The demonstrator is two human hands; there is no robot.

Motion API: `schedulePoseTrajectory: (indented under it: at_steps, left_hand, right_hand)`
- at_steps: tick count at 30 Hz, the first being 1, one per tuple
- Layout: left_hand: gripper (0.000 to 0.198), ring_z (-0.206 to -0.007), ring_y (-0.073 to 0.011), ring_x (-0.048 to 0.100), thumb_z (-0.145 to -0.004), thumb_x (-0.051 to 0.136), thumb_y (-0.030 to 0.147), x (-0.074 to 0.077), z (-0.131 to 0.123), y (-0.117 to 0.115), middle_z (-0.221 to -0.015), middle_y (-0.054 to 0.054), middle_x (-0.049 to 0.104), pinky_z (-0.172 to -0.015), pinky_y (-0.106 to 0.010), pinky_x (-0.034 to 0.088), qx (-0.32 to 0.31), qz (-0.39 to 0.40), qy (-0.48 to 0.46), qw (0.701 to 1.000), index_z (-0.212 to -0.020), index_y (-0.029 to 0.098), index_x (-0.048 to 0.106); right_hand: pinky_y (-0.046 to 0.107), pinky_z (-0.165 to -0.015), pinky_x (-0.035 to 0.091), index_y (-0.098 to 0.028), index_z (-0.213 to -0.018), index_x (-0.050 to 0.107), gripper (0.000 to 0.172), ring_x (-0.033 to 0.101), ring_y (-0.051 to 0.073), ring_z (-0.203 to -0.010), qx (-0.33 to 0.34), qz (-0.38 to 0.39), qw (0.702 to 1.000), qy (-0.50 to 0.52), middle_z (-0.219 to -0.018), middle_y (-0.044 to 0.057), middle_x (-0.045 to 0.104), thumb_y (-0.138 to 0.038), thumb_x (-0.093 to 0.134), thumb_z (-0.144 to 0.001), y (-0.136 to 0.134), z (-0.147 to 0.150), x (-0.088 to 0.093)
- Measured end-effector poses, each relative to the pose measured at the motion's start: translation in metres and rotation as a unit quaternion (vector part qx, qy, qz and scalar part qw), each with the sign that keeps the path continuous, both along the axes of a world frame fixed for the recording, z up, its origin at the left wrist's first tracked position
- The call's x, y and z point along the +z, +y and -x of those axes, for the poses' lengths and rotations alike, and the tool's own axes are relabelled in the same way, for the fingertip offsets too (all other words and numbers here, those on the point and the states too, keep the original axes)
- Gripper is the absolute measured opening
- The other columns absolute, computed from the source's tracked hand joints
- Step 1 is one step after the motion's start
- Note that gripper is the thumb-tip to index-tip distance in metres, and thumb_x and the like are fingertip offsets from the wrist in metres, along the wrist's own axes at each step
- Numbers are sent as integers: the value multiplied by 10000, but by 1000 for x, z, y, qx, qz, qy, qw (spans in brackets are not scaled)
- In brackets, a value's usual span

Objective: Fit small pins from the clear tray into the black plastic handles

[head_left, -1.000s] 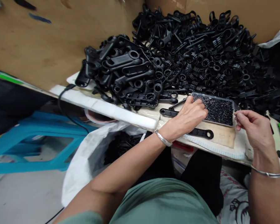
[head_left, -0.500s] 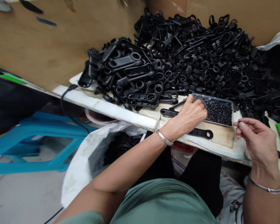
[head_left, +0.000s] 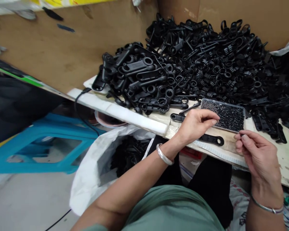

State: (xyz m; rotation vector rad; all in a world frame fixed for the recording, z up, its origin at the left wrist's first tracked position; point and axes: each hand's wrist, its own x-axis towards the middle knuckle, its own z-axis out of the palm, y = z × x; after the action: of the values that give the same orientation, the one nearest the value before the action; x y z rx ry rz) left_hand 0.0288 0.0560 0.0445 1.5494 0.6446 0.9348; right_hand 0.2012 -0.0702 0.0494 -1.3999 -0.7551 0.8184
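My left hand (head_left: 197,125) is pinched, thumb against forefinger, over the near edge of a clear plastic box (head_left: 244,120) filled with small black pieces (head_left: 227,115). Anything between those fingertips is too small to name. At the box's near right corner, my right hand (head_left: 260,150) is closed too, a tiny dark piece just showing at its fingertips. Below and between the hands, a flat black plastic arm (head_left: 213,139) with a ring-shaped end lies on the table edge, partly hidden by my left hand. Another black arm (head_left: 177,117) lies left of the box.
Behind the box rises a large heap of black plastic parts (head_left: 207,67), with arm-shaped parts (head_left: 137,77) at its left. Cardboard walls (head_left: 255,16) stand behind. Below the table hangs a white sack (head_left: 86,179) holding black parts; a blue stool (head_left: 53,163) stands left.
My left hand has come out of the box toward me, its fingers now pinched. My right hand has moved slightly left and stays closed. The view has shifted a little.
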Motion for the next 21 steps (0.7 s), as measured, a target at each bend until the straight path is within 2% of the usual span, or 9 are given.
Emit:
schedulePoseTrajectory:
  at_steps: [4, 7, 11, 16, 21]
  left_hand:
    - [104, -757, -122, 689, -740, 757, 126, -6, 0, -19, -836, -47, 760, -772, -264, 567, -25, 201, -124, 971, -843, 117, 740]
    - [163, -696, -101, 672, -682, 804, 126, -7, 1, -31, -804, -37, 751, -729, -247, 555, -40, 278, -167, 945, -828, 114, 731]
    - [203, -686, -104, 669, -654, 838, 156, -3, 2, -43, -779, -33, 744, -719, -247, 545, -46, 309, -194, 930, -819, 112, 728]
    - [219, -710, -111, 684, -641, 856, 160, -1, 4, -48, -773, -33, 745, -725, -235, 545, -46, 317, -216, 922, -808, 110, 723]
    - [205, -708, -111, 692, -637, 842, 138, 0, 3, -49, -766, -23, 741, -733, -243, 560, -54, 329, -230, 914, -797, 113, 716]
  right_hand:
    - [224, -530, 563, -218, -840, 755, 160, 635, 106, -588, 1, -21, 1000, -7, -801, 38, 728, -311, 839, -740, -1, 19, 3]
    - [196, -536, 522, -232, -812, 762, 140, 597, 80, -604, 4, -40, 999, 14, -784, 6, 680, -292, 853, -725, 1, 32, 3]
    - [177, -483, 457, -235, -794, 777, 166, 535, 61, -563, -3, -57, 997, 56, -721, -9, 644, -295, 883, -681, 4, 44, -2]
    - [189, -494, 482, -227, -770, 781, 216, 599, 95, -631, -23, -53, 994, 91, -812, 29, 724, -303, 918, -621, 4, 52, -4]
    - [193, -511, 498, -245, -769, 775, 234, 619, 102, -654, -13, -43, 991, 124, -830, 18, 737, -318, 927, -606, 4, 53, -5]
